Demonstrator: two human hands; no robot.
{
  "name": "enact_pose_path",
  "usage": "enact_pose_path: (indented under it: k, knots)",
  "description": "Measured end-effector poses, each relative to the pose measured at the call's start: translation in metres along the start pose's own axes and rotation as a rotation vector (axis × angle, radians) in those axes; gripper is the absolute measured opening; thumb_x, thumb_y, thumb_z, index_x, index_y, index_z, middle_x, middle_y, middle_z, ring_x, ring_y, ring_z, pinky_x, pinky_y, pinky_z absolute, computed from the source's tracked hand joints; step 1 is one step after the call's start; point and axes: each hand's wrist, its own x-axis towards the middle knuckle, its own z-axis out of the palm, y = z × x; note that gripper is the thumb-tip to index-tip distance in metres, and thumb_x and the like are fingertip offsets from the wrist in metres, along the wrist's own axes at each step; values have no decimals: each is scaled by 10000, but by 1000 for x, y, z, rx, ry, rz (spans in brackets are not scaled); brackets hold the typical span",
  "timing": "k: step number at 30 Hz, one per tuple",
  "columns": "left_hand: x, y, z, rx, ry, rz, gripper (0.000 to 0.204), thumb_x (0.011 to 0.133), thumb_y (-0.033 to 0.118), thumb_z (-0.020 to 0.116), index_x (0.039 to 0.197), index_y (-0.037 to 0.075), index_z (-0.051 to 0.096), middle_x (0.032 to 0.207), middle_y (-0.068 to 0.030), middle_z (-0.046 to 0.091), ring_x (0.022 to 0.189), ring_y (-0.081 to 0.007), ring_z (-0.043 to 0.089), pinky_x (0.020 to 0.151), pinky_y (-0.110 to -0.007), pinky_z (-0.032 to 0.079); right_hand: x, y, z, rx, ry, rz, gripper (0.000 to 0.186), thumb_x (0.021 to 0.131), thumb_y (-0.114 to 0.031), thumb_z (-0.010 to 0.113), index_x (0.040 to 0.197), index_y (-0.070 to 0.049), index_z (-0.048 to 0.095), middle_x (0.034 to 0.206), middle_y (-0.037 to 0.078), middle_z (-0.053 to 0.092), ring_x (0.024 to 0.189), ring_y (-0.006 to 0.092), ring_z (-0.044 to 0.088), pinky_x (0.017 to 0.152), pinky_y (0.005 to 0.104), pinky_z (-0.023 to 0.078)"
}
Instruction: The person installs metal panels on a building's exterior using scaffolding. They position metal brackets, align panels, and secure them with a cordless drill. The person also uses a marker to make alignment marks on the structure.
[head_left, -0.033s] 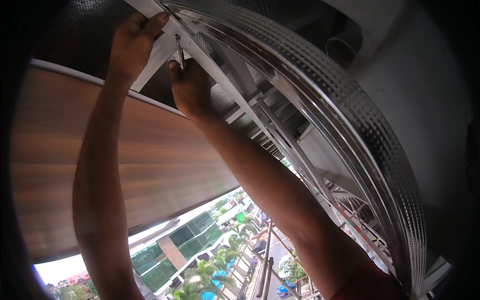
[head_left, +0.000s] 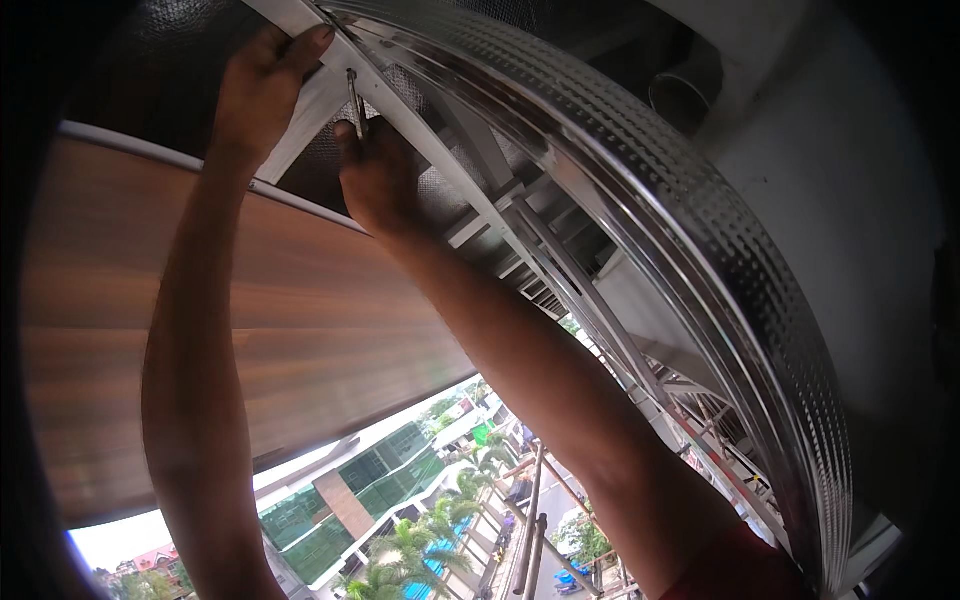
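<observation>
Overhead, my left hand [head_left: 262, 90] is closed on a pale metal frame bar [head_left: 312, 100], its thumb lying along the bar near the corner joint. Just right of it and lower, my right hand [head_left: 380, 180] is wrapped round a slim, shiny metal tool [head_left: 354, 98]. The tool's upper end meets the underside of the long slanting metal beam [head_left: 420, 140]. My fingers cover its lower part, so its exact kind does not show.
A curved, perforated shiny metal sheet [head_left: 700, 210] sweeps down the right side. A brown panel [head_left: 220, 330] with a pale edge rail spans the left. Far below lie a street, palm trees [head_left: 410, 550] and a glass-fronted building [head_left: 370, 470]. Scaffold poles [head_left: 533, 540] stand lower centre.
Both hands and the tool sit very slightly farther left in the picture. The grip of each hand looks the same.
</observation>
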Motion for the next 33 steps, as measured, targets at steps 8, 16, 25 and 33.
enact_pose_path:
  k: [8,16,25,33]
  knots:
    - [10,-16,-1,-103,-21,-28,344,908,301,662,1045,-13,633,864,-33,629,762,-83,560,713,-259,468,4,-4,-4,158,-20,108,300,896,-228,634,992,43,550,914,271,589,869,456,575,769,523,446]
    - [4,-15,3,-160,2,-61,307,913,270,654,1016,-18,627,830,-14,613,717,-44,525,664,-222,448,4,-3,-8,91,-29,69,316,909,-230,614,1036,51,545,993,303,594,958,484,574,816,534,467]
    - [-4,-11,-15,-113,-4,-42,320,908,291,667,988,-18,642,725,15,584,654,-42,498,611,-211,418,-9,-14,1,87,-54,11,409,905,-270,632,1142,46,528,1011,286,601,965,476,582,842,528,458]
    - [-7,-11,-15,-84,-27,9,377,908,337,665,1013,-25,653,855,-58,677,775,-88,597,703,-245,479,1,-7,4,144,-230,137,387,933,-296,600,1004,82,553,901,267,604,850,449,586,759,502,459]
